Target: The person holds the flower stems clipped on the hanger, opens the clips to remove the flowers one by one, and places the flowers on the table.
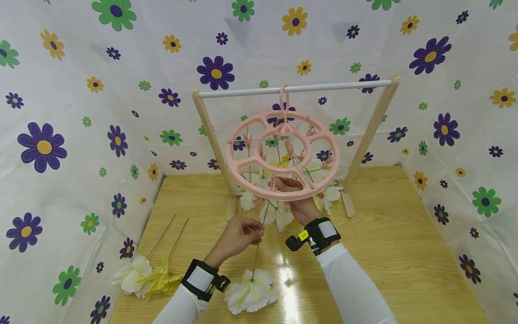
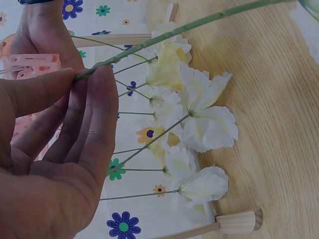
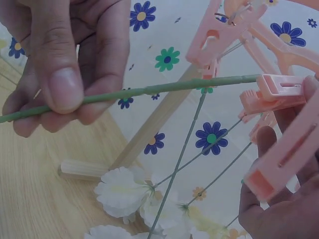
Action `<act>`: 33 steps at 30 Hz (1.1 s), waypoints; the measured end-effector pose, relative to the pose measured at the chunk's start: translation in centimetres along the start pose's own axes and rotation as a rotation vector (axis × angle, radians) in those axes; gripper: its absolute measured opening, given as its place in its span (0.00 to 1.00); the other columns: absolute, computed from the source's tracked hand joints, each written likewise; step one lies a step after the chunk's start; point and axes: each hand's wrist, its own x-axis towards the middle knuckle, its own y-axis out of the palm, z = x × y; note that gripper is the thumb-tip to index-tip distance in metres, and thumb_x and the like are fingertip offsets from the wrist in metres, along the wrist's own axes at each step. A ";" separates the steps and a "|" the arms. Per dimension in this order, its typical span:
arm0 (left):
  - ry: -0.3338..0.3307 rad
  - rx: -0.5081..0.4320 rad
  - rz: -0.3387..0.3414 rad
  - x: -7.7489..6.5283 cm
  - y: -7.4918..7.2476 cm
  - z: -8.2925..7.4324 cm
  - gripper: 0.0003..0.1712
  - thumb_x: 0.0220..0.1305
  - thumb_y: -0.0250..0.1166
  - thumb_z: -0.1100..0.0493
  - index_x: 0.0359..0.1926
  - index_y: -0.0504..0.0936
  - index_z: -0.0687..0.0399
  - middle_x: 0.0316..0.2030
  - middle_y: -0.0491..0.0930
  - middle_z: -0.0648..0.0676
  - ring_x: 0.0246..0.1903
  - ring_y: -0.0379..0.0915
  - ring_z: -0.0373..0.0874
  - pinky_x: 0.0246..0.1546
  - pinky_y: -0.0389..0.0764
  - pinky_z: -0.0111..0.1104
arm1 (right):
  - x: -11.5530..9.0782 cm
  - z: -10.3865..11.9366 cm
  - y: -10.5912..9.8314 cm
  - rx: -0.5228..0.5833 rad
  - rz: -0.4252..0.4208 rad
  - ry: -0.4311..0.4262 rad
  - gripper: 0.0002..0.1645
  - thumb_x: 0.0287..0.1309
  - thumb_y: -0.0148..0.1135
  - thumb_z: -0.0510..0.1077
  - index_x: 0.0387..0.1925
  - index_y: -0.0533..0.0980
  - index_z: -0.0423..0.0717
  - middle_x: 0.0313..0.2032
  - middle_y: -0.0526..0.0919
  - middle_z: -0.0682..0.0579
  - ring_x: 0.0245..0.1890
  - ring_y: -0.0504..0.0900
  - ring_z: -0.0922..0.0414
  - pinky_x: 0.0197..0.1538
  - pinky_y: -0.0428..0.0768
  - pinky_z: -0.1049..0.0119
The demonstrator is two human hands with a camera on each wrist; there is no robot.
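Left grip (image 1: 240, 236): pinching flower stem (image 3: 164, 87)
Right grip (image 1: 304, 207): holding pink clip (image 3: 280, 94)
Stem: may slip if clipped too shallowly

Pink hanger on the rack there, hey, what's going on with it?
A person's left hand pinches the stem of a white flower, bloom down, while the right hand holds a pink clip at the stem's upper end; I can't tell whether the clip grips it. Other flowers hang bloom-down from the hanger. A loose white flower and a yellow flower lie on the table.
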 end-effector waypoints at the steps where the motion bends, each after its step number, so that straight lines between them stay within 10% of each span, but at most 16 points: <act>1: 0.000 0.011 0.003 -0.1 0.0 0.2 0.07 0.66 0.65 0.67 0.40 0.86 0.68 0.32 0.85 0.62 0.27 0.85 0.45 0.31 0.86 0.33 | -0.2 0.1 -0.1 0.011 -0.005 0.020 0.15 0.69 0.58 0.37 0.37 0.89 0.54 0.33 0.90 0.54 0.22 0.79 0.66 0.34 0.77 0.72; 5: -0.013 0.050 0.008 -0.8 -0.4 0.6 0.06 0.66 0.65 0.67 0.40 0.86 0.65 0.31 0.85 0.58 0.27 0.84 0.45 0.31 0.86 0.34 | -0.8 0.6 -0.3 0.042 -0.007 0.076 0.19 0.71 0.54 0.36 0.36 0.89 0.55 0.21 0.86 0.57 0.08 0.59 0.67 0.15 0.68 0.76; 18: -0.136 0.114 -0.088 -3.2 -5.1 2.6 0.08 0.66 0.64 0.68 0.43 0.84 0.70 0.33 0.84 0.63 0.29 0.85 0.52 0.33 0.87 0.39 | -0.1 0.1 -1.1 0.009 -0.038 -0.021 0.14 0.69 0.58 0.36 0.36 0.88 0.51 0.24 0.88 0.56 0.10 0.65 0.64 0.18 0.65 0.71; 26: -0.273 0.271 -0.224 -3.3 -9.9 4.3 0.11 0.65 0.64 0.68 0.45 0.84 0.73 0.31 0.85 0.61 0.29 0.85 0.53 0.31 0.86 0.37 | 0.3 0.2 -1.1 0.000 0.002 -0.024 0.09 0.68 0.61 0.40 0.37 0.87 0.48 0.38 0.90 0.52 0.45 0.86 0.57 0.59 0.70 0.61; 33: -0.354 0.389 -0.230 -3.1 -12.3 6.1 0.11 0.66 0.63 0.66 0.42 0.85 0.71 0.31 0.86 0.61 0.26 0.85 0.48 0.28 0.84 0.35 | 0.0 0.3 -1.2 0.035 0.092 0.073 0.12 0.71 0.58 0.47 0.39 0.86 0.49 0.31 0.87 0.54 0.15 0.71 0.64 0.26 0.74 0.73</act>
